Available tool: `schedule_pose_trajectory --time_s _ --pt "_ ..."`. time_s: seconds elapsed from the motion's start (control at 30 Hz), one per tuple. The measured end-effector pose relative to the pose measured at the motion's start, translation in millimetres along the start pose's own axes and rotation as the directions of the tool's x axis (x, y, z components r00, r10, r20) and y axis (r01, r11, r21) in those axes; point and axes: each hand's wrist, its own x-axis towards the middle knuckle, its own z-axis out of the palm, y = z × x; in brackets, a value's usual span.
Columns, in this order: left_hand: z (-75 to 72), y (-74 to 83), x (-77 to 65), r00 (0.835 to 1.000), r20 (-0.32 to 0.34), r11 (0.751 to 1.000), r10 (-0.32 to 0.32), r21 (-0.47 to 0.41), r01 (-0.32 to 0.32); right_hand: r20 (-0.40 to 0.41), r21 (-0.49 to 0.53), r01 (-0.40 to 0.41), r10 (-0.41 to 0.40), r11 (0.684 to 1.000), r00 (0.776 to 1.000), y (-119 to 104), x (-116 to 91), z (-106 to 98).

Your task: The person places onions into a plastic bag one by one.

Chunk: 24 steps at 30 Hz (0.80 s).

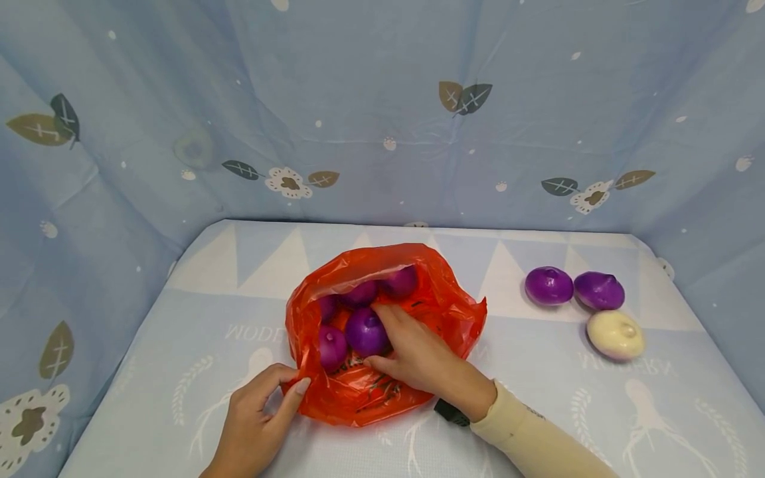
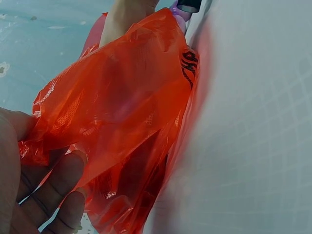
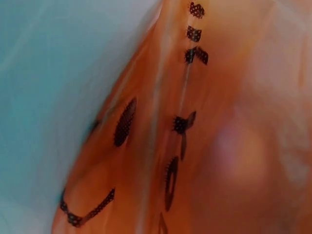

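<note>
A red plastic bag lies with its mouth spread wide, several purple toy onions inside it. At the bag's near left edge my left hand pinches the rim between thumb and forefinger. The left wrist view shows that rim held, the other fingers loosely bent beneath. Reaching into the bag from the right, my right hand has its thumb and fingers around the right side of a dark purple onion. Only red film with black print fills the right wrist view, hiding that hand.
On the right of the table, two purple onions and a pale cream onion lie close together. A patterned blue curtain stands behind the table and along its sides.
</note>
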Motion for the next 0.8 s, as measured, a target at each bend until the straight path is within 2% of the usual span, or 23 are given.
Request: schedule_pose_trajectory --time_s 0.2,0.63,0.8 --pt "0.3 -0.4 0.1 0.999 -0.015 0.999 0.031 -0.013 -0.031 0.008 0.003 0.001 -0.001 1.0 1.0 -0.5 0.6 -0.8" --pt "-0.2 -0.2 0.8 1.0 -0.007 1.0 0.013 -0.005 -0.013 0.03 -0.003 -0.015 0.015 1.0 0.999 -3.7 -1.9 -4.3" --pt "-0.1 -0.4 0.3 1.0 -0.01 1.0 0.018 -0.006 -0.018 0.022 -0.046 -0.023 0.025 0.999 0.999 -7.4 -5.3 -7.8"
